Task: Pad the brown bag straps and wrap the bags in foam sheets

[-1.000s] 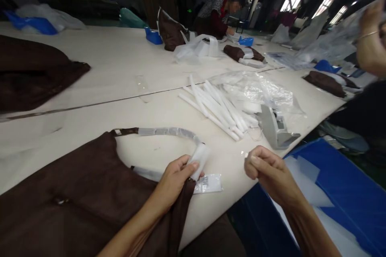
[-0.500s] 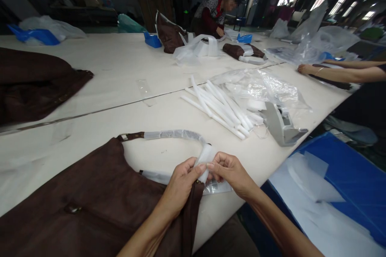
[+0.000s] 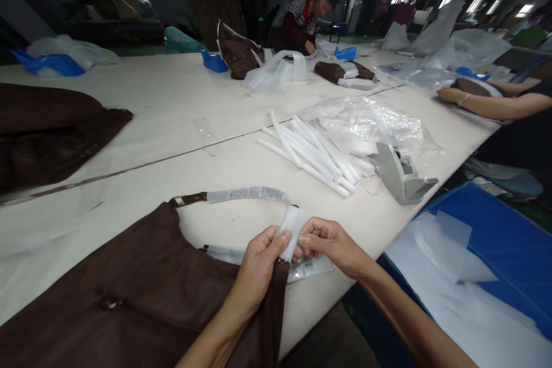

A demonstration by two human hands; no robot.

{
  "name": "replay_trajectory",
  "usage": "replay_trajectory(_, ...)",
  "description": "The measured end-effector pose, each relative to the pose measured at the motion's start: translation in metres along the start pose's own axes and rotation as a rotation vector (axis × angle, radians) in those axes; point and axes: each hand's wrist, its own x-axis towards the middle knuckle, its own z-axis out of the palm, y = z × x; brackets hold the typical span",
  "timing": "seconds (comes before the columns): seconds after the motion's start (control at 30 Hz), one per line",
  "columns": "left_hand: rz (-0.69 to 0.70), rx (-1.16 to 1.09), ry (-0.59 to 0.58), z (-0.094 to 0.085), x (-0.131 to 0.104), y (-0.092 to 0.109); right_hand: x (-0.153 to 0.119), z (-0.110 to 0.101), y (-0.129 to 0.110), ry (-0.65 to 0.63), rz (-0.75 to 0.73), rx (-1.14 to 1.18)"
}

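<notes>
A large brown handbag (image 3: 142, 282) lies across the front left of the table. Its strap (image 3: 245, 192) curves up and to the right, mostly wrapped in white padding. Near the strap's right end, my left hand (image 3: 261, 259) is closed on a white foam wrap (image 3: 291, 230), thumb on top. My right hand (image 3: 332, 241) pinches the right edge of the same wrap between thumb and fingers. Beneath my hands lies a clear plastic packet (image 3: 310, 267) with a barcode label. A second wrapped strap (image 3: 224, 253) lies inside the loop.
White foam strips (image 3: 314, 152) lie beyond my hands, beside clear plastic film (image 3: 371, 118) and a grey tape dispenser (image 3: 399, 175). A blue bin (image 3: 457, 213) with white sheets stands at right. One co-worker (image 3: 297, 20) bends over the far side; another's arm (image 3: 495, 104) reaches in from the right.
My hands stay at the strap's end, with the right fingers shifted slightly on the wrap. At right, the co-worker's arms have moved, and the brown item there is raised.
</notes>
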Motion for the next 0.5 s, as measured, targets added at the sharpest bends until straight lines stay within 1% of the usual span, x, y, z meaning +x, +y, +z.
replay_trajectory(0.13,-0.024,-0.084,0.017,0.001,-0.005,0.003,0.000,0.000,-0.001,-0.057,0.018,0.036)
replay_trajectory(0.3,-0.056,-0.141,0.021,-0.002,-0.005,0.005,0.007,0.015,0.002,-0.099,-0.032,0.145)
replay_trajectory(0.5,-0.042,-0.160,-0.015,-0.005,0.000,0.000,0.011,0.022,0.011,-0.066,-0.086,0.152)
